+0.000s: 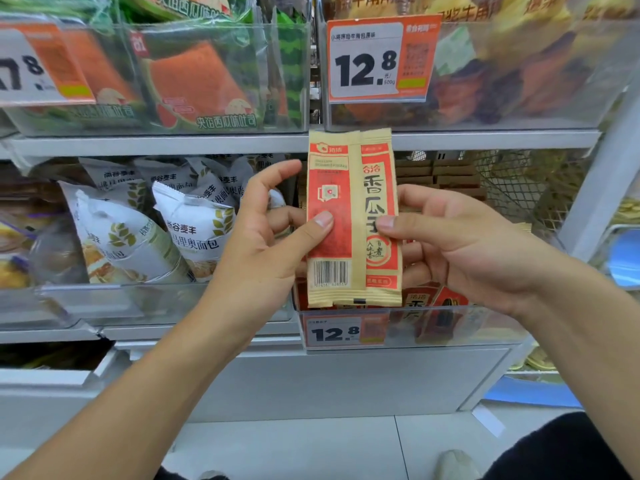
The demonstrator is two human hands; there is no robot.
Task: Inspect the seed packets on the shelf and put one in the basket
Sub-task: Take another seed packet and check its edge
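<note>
From the head camera, both hands hold one seed packet (353, 220) upright in front of the shelf (207, 144). The left hand (273, 230) pinches its left half, thumb on the red back panel above the barcode. The right hand (460, 244) pinches its right edge, thumb on the printed front. Below the hands, more seed packets (436, 306) stand in a clear bin behind a price tag (343, 332).

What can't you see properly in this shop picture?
Head view only:
- Basket: not in view.
- Small print on the seed packets: too small to read.
- Fingers of the left hand and right hand: partly hidden behind the packets.
- Left price tag: cut off by the edge.
</note>
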